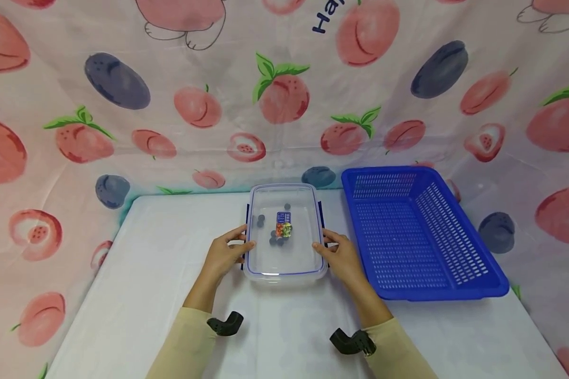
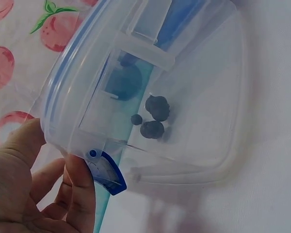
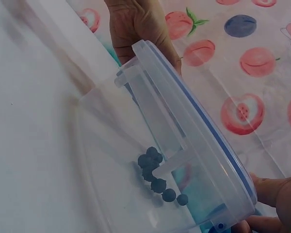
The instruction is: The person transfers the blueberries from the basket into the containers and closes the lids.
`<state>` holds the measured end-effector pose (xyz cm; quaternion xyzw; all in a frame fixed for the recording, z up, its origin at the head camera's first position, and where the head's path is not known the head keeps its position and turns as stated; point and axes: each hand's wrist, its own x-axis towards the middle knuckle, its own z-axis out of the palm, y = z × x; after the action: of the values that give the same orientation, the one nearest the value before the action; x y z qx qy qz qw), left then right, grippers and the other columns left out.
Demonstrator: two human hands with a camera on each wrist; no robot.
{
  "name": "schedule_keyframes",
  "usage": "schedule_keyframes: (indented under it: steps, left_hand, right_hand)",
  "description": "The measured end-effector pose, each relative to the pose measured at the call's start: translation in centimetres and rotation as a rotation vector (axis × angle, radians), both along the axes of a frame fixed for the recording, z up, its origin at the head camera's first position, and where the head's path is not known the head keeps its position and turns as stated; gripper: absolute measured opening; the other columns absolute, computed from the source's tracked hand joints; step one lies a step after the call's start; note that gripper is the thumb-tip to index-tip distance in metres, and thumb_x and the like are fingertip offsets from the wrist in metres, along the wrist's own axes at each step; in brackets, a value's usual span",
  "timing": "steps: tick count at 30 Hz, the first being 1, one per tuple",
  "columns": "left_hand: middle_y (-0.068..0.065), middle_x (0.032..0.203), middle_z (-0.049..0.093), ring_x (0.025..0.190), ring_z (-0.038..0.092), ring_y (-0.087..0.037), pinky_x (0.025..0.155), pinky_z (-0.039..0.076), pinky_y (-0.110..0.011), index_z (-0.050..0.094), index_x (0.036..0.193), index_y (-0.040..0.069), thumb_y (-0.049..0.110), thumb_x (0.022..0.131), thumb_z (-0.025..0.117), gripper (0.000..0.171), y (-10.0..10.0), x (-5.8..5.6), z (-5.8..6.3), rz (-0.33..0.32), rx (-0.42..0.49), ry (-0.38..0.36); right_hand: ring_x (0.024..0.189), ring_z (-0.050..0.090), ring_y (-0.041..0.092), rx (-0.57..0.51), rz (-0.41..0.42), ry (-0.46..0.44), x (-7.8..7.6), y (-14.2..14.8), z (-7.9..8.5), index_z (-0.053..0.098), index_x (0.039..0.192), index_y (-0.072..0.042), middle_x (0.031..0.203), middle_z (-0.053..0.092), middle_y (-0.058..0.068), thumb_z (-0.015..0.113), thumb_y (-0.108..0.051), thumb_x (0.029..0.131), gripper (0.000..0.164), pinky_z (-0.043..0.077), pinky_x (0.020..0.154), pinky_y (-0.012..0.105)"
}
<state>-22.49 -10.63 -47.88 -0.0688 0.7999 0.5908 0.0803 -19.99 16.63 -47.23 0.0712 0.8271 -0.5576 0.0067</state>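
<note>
A clear plastic lidded food box (image 1: 284, 263) with a blue seal line stands on the white table. Several blueberries (image 3: 158, 185) lie on its floor, seen through the wall and lid. A small printed label (image 1: 283, 225) sits at the lid's middle. My left hand (image 1: 223, 253) grips the box's left side, thumb on the lid's edge and fingers below the rim. Opposite, my right hand (image 1: 340, 257) holds the right side the same way. By the left fingers a blue latch (image 2: 106, 173) sticks outward from the rim; the right side's latch (image 1: 321, 215) shows as a dark strip.
A blue slotted plastic basket (image 1: 398, 247) stands to the right, close to my right hand. Behind the table hangs a fruit-printed cloth (image 1: 246, 105). White cover (image 1: 170, 226) spreads over the table left of the box. Each sleeve carries a black wrist mount (image 1: 226, 323).
</note>
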Motion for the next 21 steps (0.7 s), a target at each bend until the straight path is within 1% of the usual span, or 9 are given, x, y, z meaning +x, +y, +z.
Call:
schedule_keyframes:
  steps: [6,11,15,18,21]
  left_hand:
    - [-0.011,0.120,0.056,0.069,0.059,-0.011,0.061,0.054,-0.023,0.053,0.143,0.017,0.020,0.088,0.075,0.059,0.02,0.02,-0.01,-0.007,-0.004,0.020]
    - [-0.011,0.121,0.056,0.069,0.059,-0.011,0.063,0.055,-0.024,0.053,0.143,0.017,0.021,0.089,0.074,0.058,-0.10,0.11,0.34,-0.014,-0.014,0.026]
    - [-0.011,0.121,0.057,0.071,0.060,-0.010,0.064,0.055,-0.024,0.053,0.143,0.016,0.021,0.089,0.074,0.058,-0.34,0.25,0.68,-0.005,-0.011,0.031]
    - [-0.011,0.120,0.057,0.071,0.060,-0.008,0.063,0.055,-0.023,0.054,0.142,0.014,0.021,0.089,0.074,0.058,-0.39,0.23,0.53,-0.002,-0.006,0.030]
    - [-0.011,0.123,0.057,0.075,0.063,-0.011,0.063,0.056,-0.023,0.051,0.144,0.015,0.024,0.088,0.075,0.062,-0.35,0.24,0.13,0.014,-0.011,0.026]
  right_hand:
    - [0.092,0.058,0.023,0.004,-0.013,-0.019,0.08,-0.10,0.40,0.053,0.139,0.001,0.119,0.057,0.020,0.071,-0.018,0.092,0.054,0.048,0.065,0.022]
    - [0.089,0.061,0.022,-0.008,-0.021,-0.037,0.10,-0.24,0.65,0.053,0.139,0.000,0.119,0.057,0.020,0.071,-0.019,0.092,0.054,0.049,0.065,0.023]
    - [0.085,0.061,0.019,-0.028,-0.033,-0.043,0.10,-0.61,0.71,0.054,0.138,0.001,0.117,0.058,0.019,0.071,-0.018,0.091,0.053,0.049,0.064,0.021]
    - [0.082,0.058,0.015,-0.050,-0.050,-0.049,0.08,-0.72,0.55,0.054,0.138,0.001,0.114,0.057,0.018,0.071,-0.016,0.091,0.053,0.047,0.063,0.020]
    - [0.084,0.055,0.015,-0.061,-0.077,-0.054,0.14,-0.69,0.27,0.053,0.140,-0.001,0.115,0.057,0.018,0.072,-0.016,0.090,0.055,0.046,0.062,0.019]
